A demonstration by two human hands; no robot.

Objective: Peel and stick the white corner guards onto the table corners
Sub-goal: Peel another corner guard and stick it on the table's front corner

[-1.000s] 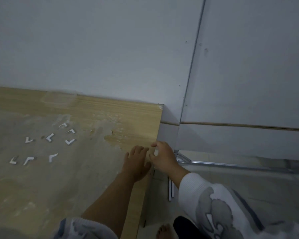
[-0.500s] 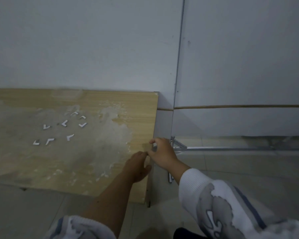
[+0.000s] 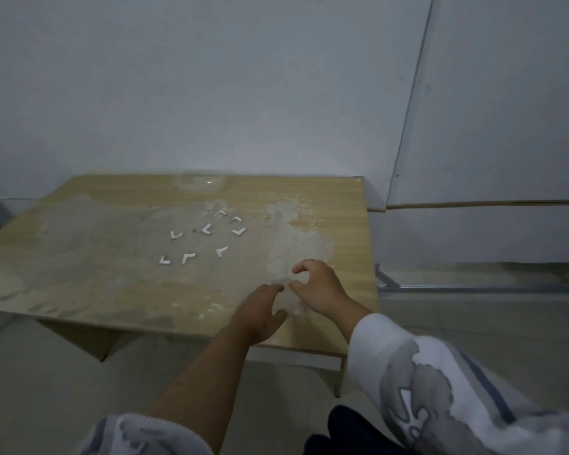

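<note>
Sleeves (image 3: 440,382) of white cloth with a grey pattern are seen at the near edge, the left one pushed up so that the forearm is bare. Both hands are held over the near right part of the wooden table (image 3: 79,257). The left hand (image 3: 260,315) is stretched forward with its fingers loosely spread and nothing held in it; whether it touches the top cannot be told. Just to its right, the right hand (image 3: 319,287) is curved, with forefinger and thumb bent toward each other but apart; whether anything small is pinched between them cannot be told, as the picture is soft there. The fingertips of the two hands lie close together.

A pale, worn patch (image 3: 296,247) is spread over the tabletop under and beyond the hands. Farther off and to the left, near the middle of the table, the white corner guards (image 3: 206,228) are laid loose in a scattered group, well apart from both hands, with open tabletop between them and the fingers. At the far edge a clear, rounded thing (image 3: 199,184) can be made out, too blurred to name.

To the right of the table, a metal frame (image 3: 440,287) lies along the floor. A grey wall (image 3: 243,93) is seen behind the table, and a pale panel (image 3: 506,110) stands at the far right.
</note>
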